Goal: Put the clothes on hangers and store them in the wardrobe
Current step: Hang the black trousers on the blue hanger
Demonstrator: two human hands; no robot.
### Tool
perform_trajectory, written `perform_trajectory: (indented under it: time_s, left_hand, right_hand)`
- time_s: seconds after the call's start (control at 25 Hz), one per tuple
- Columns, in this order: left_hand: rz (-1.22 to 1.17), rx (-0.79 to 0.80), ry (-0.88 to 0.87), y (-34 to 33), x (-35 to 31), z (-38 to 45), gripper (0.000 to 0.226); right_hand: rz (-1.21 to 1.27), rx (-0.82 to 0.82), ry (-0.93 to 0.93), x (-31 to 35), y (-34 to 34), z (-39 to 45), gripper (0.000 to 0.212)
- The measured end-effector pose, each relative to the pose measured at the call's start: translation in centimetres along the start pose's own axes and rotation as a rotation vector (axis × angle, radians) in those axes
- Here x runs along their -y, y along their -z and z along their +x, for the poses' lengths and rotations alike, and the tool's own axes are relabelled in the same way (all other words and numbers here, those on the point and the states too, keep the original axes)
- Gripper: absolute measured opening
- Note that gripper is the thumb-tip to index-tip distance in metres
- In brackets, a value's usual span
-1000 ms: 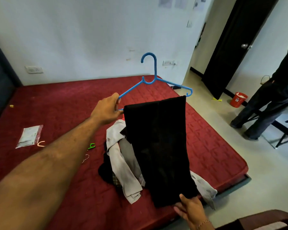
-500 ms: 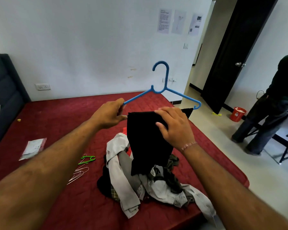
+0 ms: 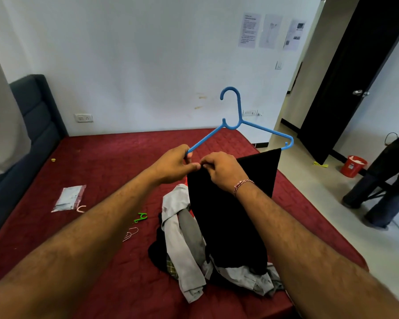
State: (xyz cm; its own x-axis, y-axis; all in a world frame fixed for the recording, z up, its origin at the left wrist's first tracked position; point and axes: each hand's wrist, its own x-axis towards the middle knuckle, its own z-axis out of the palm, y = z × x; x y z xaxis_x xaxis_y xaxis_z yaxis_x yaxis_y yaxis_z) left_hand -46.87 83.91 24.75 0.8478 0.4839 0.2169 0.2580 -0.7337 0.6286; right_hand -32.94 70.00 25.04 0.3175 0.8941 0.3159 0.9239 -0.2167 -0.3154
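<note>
Clothes [image 3: 189,245] lay heaped on the red bed [image 3: 106,162], under the raised hanger [image 3: 240,122]. The left hand [image 3: 173,165] gripped its left end; the right hand [image 3: 221,169] pinched the black garment [image 3: 247,203] draped over its bar. Nearby lay a plastic bag [image 3: 68,198] and green clip [image 3: 141,217]. Wall papers [image 3: 249,29] carried unreadable print.

Bed [image 3: 97,157]: dark red quilted cover, reaching to the far wall.
Headboard [image 3: 33,116]: dark padded panel at the bed's left side.
Plastic packet [image 3: 68,199]: flat on the bed, left of centre.
Wall socket [image 3: 83,117]: white plate on the wall just above the bed.
Paper sheets [image 3: 271,31]: three sheets fixed high on the wall, side by side.
Door [image 3: 345,77]: dark, with a metal knob.
Red bucket [image 3: 353,166]: on the floor near the door.
Bystander [image 3: 389,180]: dark trousers, at the right edge.
</note>
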Motion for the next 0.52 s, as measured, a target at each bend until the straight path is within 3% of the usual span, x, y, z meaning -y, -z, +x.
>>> perform_trajectory:
  time_s: [0.16, 0.28, 0.4, 0.52]
  left_hand:
    - [0.115, 0.019, -0.06, 1.1, -0.1, -0.3, 0.034]
    - [0.159, -0.046, -0.053, 2.1, 1.0, -0.9, 0.033]
    - [0.208, -0.053, -0.014, 4.4, 4.2, -2.2, 0.036]
    - [0.245, -0.052, 0.026, 7.2, 7.2, -2.8, 0.039]
  right_hand:
    - [0.1, -0.006, 0.089, 0.3, -0.2, 0.1, 0.02]
    - [-0.025, 0.095, 0.173, -2.7, 1.1, 0.3, 0.026]
    - [-0.213, 0.137, 0.07, -7.5, 2.6, 0.8, 0.02]
    - [-0.193, 0.229, 0.001, -8.6, 1.5, 2.2, 0.013]
